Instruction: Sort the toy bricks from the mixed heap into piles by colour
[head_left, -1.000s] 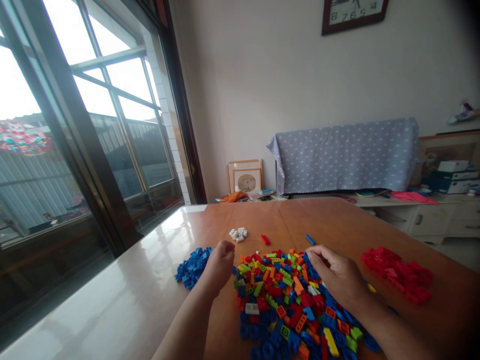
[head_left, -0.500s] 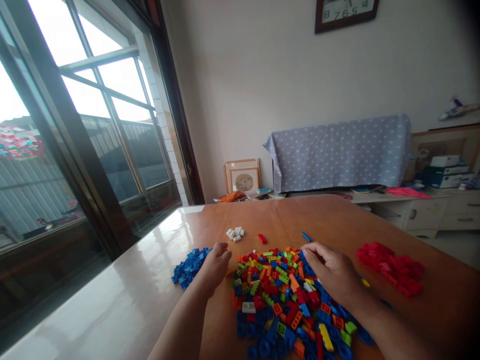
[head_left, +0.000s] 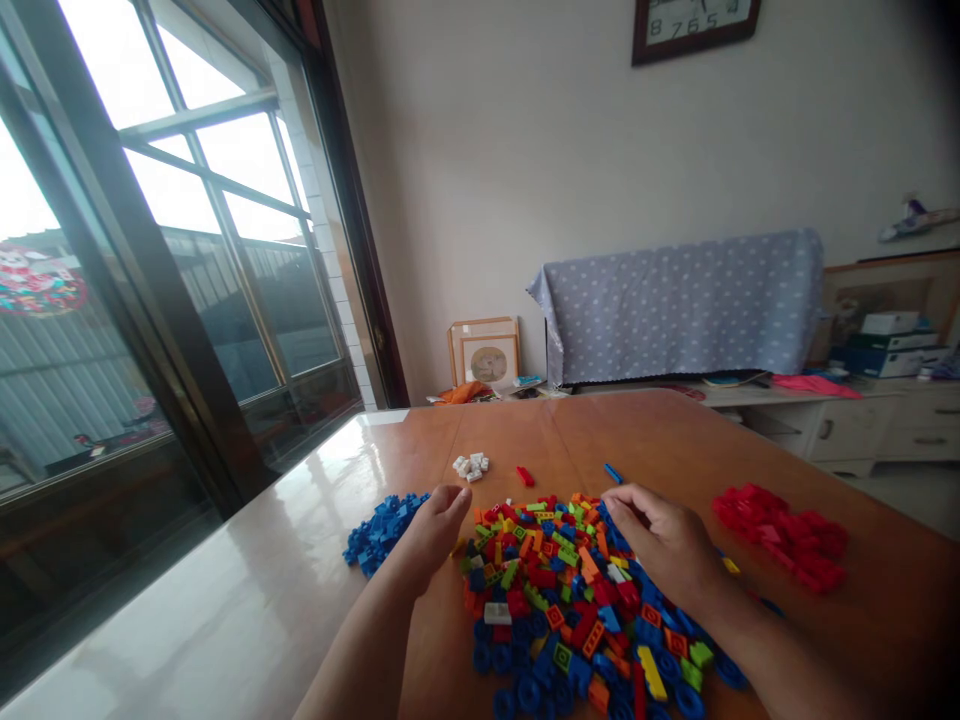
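A big heap of mixed toy building bricks [head_left: 559,580] in blue, red, orange, green and yellow lies on the wooden table, with blue wheel-like rings at its near side. My left hand [head_left: 439,525] hovers at the heap's left edge, thumb and fingers drawn together; what they hold, if anything, is hidden. Just beyond it sits a pile of blue bricks [head_left: 382,530]. Over the heap's right side, my right hand [head_left: 660,530] is closed in a pinch. Blue bricks show right by its fingertips, and I cannot make out what is between them.
Small white bricks [head_left: 471,466] form a group behind the heap. A red brick [head_left: 524,477] and a blue brick [head_left: 613,473] lie singly there. To the right is a pile of red bricks [head_left: 784,535]. A glass door [head_left: 225,250] borders the table's left.
My left hand has shifted slightly right, its fingertips nearer the mixed heap, and a bit of yellow now shows below them. The right hand stays in its pinch.
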